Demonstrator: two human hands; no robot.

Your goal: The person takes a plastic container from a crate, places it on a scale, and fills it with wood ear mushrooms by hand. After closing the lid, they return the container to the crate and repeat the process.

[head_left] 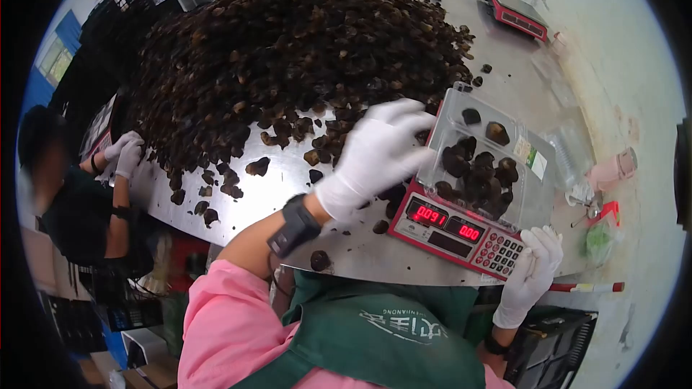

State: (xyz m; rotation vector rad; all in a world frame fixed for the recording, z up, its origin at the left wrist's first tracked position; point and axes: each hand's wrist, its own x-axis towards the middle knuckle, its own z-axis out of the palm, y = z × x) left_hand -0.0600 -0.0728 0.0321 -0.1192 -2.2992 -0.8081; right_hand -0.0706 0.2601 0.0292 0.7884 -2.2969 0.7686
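Note:
My left hand (382, 151), white-gloved and smeared by motion, is over the left edge of a clear plastic tray (530, 180); its fingers point right, and whether it holds anything is unclear. The tray rests on a red digital scale (461, 234) whose display reads 0.091. Inside the tray lie several dark brown pieces (479, 180), with a white-and-green label at its right. My right hand (533, 266), also gloved, is at the scale's lower right corner beside the keypad, its fingers bent together; what they hold, if anything, is hidden.
A large heap of dark pieces (288, 50) covers much of the metal table (267, 198). A second red scale (513, 14) stands at the back right. A co-worker's gloved hands (126, 153) are at the left. Clear lids, a pink bottle (613, 167) and a red-tipped pen (587, 287) lie right.

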